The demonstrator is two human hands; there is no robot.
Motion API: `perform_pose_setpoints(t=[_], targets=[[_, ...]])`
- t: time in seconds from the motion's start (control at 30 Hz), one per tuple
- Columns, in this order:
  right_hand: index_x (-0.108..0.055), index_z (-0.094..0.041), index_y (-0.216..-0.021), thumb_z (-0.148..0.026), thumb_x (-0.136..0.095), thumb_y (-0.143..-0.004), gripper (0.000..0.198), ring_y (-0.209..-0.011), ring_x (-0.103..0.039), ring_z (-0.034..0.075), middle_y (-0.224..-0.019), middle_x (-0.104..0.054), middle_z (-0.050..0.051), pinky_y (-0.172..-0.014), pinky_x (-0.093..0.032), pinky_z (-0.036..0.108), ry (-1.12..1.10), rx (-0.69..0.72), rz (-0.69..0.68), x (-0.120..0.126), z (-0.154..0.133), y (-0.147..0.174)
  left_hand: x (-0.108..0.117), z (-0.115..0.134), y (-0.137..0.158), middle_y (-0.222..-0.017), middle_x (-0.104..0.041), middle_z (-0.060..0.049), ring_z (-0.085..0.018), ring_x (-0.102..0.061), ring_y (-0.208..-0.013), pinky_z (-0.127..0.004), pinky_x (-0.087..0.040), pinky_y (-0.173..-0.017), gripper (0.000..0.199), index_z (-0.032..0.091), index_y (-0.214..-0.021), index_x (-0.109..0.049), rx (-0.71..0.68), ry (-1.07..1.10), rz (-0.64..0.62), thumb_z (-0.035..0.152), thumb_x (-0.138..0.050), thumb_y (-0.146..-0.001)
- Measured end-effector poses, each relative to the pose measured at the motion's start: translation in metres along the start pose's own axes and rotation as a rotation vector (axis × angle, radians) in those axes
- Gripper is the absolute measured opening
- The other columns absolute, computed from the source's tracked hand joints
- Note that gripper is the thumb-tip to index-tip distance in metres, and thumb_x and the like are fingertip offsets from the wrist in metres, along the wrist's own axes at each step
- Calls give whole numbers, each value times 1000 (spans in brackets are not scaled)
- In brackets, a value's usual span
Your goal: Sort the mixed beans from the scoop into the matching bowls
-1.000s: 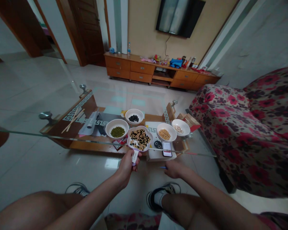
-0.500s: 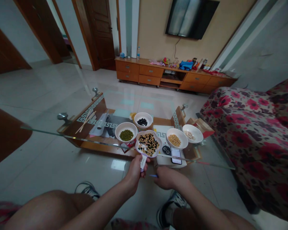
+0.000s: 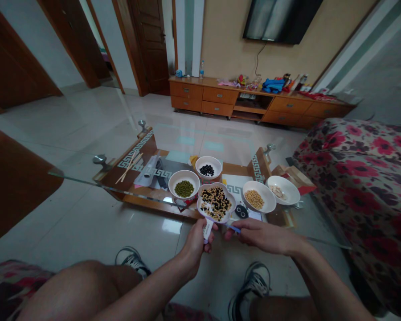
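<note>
My left hand (image 3: 198,240) is closed round the short handle of a white flower-shaped dish (image 3: 234,196), level at the glass table's near edge. In the dish lie mixed yellow and black beans (image 3: 217,202), with a bare white patch at lower left. My right hand (image 3: 262,235) is just right of the handle, closed on a small blue-handled utensil (image 3: 234,228); I cannot make out its kind. Around the dish stand white bowls of green beans (image 3: 184,188), black beans (image 3: 206,170) and yellow beans (image 3: 254,199), and one with pale pieces (image 3: 278,192).
The glass tabletop (image 3: 87,182) has a sharp front edge and a wooden shelf below. Chopsticks (image 3: 129,168) lie at left. A round black item (image 3: 241,211) sits right of the dish. A flowered sofa (image 3: 364,178) is at right, my shoes (image 3: 254,283) below.
My right hand has risen toward the dish with the blue-handled utensil, now covering the phone's place. My left hand still holds the dish. The whole view has shifted slightly.
</note>
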State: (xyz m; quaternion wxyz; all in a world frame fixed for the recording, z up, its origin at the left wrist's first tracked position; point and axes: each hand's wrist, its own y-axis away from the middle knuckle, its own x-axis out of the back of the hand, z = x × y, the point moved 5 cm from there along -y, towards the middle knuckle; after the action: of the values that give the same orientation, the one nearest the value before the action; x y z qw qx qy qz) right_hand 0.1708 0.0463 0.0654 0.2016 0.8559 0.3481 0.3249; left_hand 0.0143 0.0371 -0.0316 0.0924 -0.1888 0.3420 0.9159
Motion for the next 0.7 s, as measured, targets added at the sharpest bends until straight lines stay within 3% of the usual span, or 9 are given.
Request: perform_pose_setpoints(t=[0.17, 0.3, 0.5, 0.7], targets=[[-63, -22, -123, -39, -40, -94, 41, -84, -57, 16, -102, -66, 6, -75, -47, 27, -49, 95, 230, 6, 5, -17, -1, 0, 0, -51, -44, 4, -8, -31, -40, -24, -27, -46, 36, 14, -82, -62, 13, -4, 9, 41, -37, -81], [-64, -22, -120, -38, -43, -93, 38, -102, -57, 21, -111, -66, 8, -94, -43, 37, 51, 173, 472, 10, 10, -24, -2, 0, 0, -50, -43, 4, -8, -30, -40, -25, -27, -45, 36, 14, -81, -62, 6, -8, 11, 40, -37, -82], [-71, -21, -101, -40, -52, -89, 30, -93, -62, 22, -100, -71, 8, -86, -46, 35, 69, 158, 680, 15, 16, -20, -3, 0, 0, -52, -47, 3, -7, -29, -38, -25, -26, -45, 38, 13, -85, -62, 8, 8, -3, 43, -39, -80], [-74, -22, -100, -42, -53, -88, 31, -88, -66, 22, -97, -74, 6, -79, -49, 34, 42, 131, 661, 9, 4, -18, -3, 2, 3, -57, -55, 1, -8, -34, -38, -24, -27, -44, 31, 15, -84, -58, -39, -9, 20, 41, -42, -79]])
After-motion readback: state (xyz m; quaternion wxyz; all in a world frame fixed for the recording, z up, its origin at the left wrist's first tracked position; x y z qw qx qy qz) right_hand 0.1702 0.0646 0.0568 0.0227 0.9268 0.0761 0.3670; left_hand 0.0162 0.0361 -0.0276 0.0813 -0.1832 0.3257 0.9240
